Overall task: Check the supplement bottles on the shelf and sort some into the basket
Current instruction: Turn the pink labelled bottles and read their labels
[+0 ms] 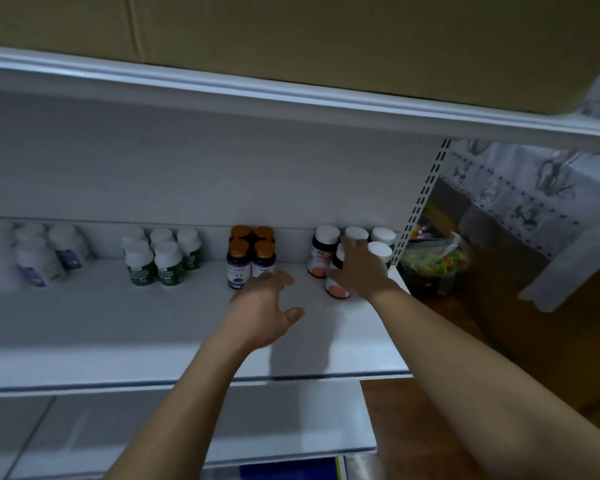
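Spanning most of the view, a white shelf board (118, 323) runs from the left edge to a slotted metal upright (420, 202) at its right end, with a plain white back panel (187, 168) rising behind it. Above the board, an upper shelf (291, 98) carries a large cardboard box (291, 36). Past the board's right end hangs a patterned cloth (534, 202) over a brown wooden floor (499, 358), and a clear plastic bag (437, 258) of colourful items sits just beyond the upright. Below the board, a lower shelf (291, 427) juts forward.

All the supplement bottles stand along the back of the board in four clusters. At its far left are blurred white bottles (39, 258) with purple labels, then green-labelled bottles (153, 261), then four orange-capped bottles (252, 258) at the middle, and white-capped bottles (323, 251) with pink labels near the right end.

The left hand (267, 306) hovers over the board's middle, fingers spread and loosely bent, holding nothing. Whether its fingertips touch the orange-capped bottles cannot be told. The right hand (359, 268) reaches into the rightmost cluster, fingers wrapped round the front pink-labelled bottle (336, 285), which tilts a little on the board.
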The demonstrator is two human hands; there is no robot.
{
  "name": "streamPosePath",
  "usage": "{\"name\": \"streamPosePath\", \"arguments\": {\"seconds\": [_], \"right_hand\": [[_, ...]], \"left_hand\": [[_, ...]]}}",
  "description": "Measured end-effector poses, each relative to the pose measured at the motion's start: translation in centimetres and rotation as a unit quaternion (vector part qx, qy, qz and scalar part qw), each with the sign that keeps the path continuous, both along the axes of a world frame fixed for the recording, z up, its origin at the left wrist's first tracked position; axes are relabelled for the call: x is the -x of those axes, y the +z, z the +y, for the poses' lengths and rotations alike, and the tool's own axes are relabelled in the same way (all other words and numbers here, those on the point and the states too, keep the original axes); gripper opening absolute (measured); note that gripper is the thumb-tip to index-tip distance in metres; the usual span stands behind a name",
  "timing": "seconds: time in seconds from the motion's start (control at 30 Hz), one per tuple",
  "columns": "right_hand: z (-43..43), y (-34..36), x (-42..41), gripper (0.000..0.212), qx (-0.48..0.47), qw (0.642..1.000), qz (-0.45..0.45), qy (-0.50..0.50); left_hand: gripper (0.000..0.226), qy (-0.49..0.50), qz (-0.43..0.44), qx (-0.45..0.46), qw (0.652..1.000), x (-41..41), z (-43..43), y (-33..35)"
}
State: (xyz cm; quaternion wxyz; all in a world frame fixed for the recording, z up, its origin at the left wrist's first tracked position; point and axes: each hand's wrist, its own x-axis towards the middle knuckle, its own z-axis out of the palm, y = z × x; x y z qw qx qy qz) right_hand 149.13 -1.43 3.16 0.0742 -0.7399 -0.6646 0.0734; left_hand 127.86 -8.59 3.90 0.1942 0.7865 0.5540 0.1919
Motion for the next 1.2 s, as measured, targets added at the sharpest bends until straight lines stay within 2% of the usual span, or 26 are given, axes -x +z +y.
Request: {"name": "streamPosePath", "arguments": {"seconds": [0.13, 0.3, 0.4, 0.5, 0.57, 0.67, 0.73, 0.87, 0.97, 1.2], "right_hand": [[0.2, -0.4, -0.6, 0.064, -0.052, 0.997, -0.052, 0.013], [-0.9, -0.3, -1.3, 0.062, -0.071, 0.996, -0.045, 0.019], [-2.3, -0.3, -1.7, 0.055, -0.066, 0.998, 0.014, 0.01], [-3.8, 0.3, -2.2, 0.05, -0.047, 0.992, 0.118, 0.003], [-5.1, 0.7, -2.9, 0.049, -0.033, 0.976, 0.216, -0.002], [-7.4, 1.3, -3.9, 0.04, -0.015, 0.928, 0.372, -0.018], [-8.9, 1.7, -4.5, 0.037, -0.007, 0.896, 0.444, -0.007], [-10.7, 2.5, -6.2, 0.044, 0.003, 0.848, 0.529, 0.037], [-11.5, 3.2, -7.5, 0.044, -0.01, 0.807, 0.587, 0.062], [-12.2, 3.8, -8.3, 0.049, -0.019, 0.78, 0.618, 0.098]], "left_hand": [[0.055, 0.034, -0.01, -0.002, 0.999, -1.2, -1.3, -0.1], [0.055, 0.059, -0.013, 0.017, 0.998, -2.8, -2.3, -0.2], [0.056, 0.055, -0.007, 0.026, 0.998, -4.1, -3.0, -0.4], [0.06, 0.044, -0.003, 0.029, 0.999, -5.1, -3.8, -1.0], [0.065, 0.043, 0.001, 0.018, 0.999, -5.4, -3.9, -1.0], [0.074, 0.031, 0.003, 0.01, 0.999, -6.0, -3.2, -0.6], [0.077, 0.011, -0.014, 0.016, 1.0, -6.5, -3.0, -0.4], [0.068, -0.022, -0.085, 0.019, 0.996, -7.3, -3.0, -0.3], [0.071, -0.053, -0.142, 0.056, 0.987, -7.6, -3.2, -0.4], [0.066, -0.075, -0.23, 0.076, 0.967, -8.2, -4.7, -0.2]]}}
